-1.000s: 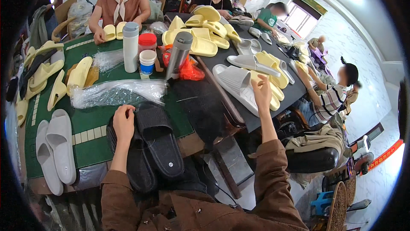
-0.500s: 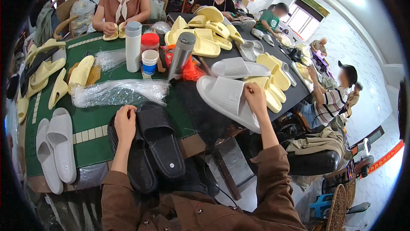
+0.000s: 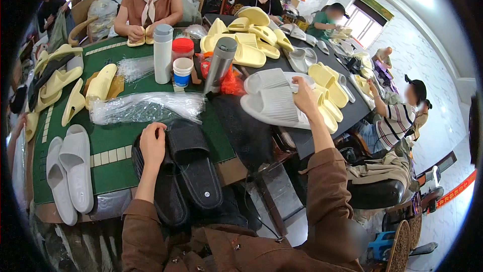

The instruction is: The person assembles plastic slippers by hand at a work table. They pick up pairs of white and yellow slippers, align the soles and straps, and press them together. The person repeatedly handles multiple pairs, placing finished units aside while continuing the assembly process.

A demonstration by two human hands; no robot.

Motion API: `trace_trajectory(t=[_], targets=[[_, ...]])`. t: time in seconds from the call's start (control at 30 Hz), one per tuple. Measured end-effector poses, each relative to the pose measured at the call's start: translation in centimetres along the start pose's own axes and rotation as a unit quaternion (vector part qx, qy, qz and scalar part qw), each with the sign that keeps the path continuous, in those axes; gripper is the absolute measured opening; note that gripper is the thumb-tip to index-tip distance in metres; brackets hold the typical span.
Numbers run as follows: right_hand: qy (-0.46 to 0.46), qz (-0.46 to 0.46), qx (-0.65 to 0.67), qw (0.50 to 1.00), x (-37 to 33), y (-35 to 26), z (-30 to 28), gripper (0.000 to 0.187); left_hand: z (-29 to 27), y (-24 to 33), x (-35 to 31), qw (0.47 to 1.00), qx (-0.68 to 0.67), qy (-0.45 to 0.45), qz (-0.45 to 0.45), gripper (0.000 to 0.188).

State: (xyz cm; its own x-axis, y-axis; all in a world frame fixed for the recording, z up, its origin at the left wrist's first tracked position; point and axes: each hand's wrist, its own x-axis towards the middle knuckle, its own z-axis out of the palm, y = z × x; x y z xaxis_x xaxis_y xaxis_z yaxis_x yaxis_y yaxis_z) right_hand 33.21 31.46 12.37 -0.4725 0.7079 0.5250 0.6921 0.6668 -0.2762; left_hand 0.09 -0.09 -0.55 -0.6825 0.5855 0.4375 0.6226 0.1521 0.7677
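Note:
My left hand (image 3: 152,143) is closed, with finger and thumb together above the left black slipper (image 3: 170,199); what it pinches, if anything, is too small to make out. The right black slipper (image 3: 197,169) lies close beside it at the table's near edge. My right hand (image 3: 307,100) reaches out with bunched fingers at a pair of light grey slippers, apparently gripping one. The near grey slipper (image 3: 276,107) has a ribbed strap and overlaps the far grey slipper (image 3: 266,80). My wrist hides part of the heel ends.
Clear plastic bags (image 3: 146,108) lie beyond the black slippers. A steel tumbler (image 3: 220,65), white bottle (image 3: 162,54) and paper cup (image 3: 181,72) stand behind. Yellow slippers (image 3: 247,50) are heaped farther back. Another grey pair (image 3: 75,169) sits left. Co-workers sit around the table.
My right hand has moved away from me, and the near grey slipper has shifted back against the far one. My left hand stays by the black slippers. The whole view has shifted slightly.

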Motion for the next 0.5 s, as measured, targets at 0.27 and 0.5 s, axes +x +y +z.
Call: trace_trajectory(t=[0.27, 0.5], targets=[[0.003, 0.006, -0.01, 1.0, -1.8, -3.2, -1.1, 0.03, 0.0, 0.1, -0.2, 1.0, -0.004, 0.006, 0.007, 0.01], [0.067, 0.024, -0.055, 0.996, -5.8, -6.4, -5.4, 0.02, -0.2, 0.8, -0.1, 1.0, -0.013, 0.014, 0.011, 0.007]])
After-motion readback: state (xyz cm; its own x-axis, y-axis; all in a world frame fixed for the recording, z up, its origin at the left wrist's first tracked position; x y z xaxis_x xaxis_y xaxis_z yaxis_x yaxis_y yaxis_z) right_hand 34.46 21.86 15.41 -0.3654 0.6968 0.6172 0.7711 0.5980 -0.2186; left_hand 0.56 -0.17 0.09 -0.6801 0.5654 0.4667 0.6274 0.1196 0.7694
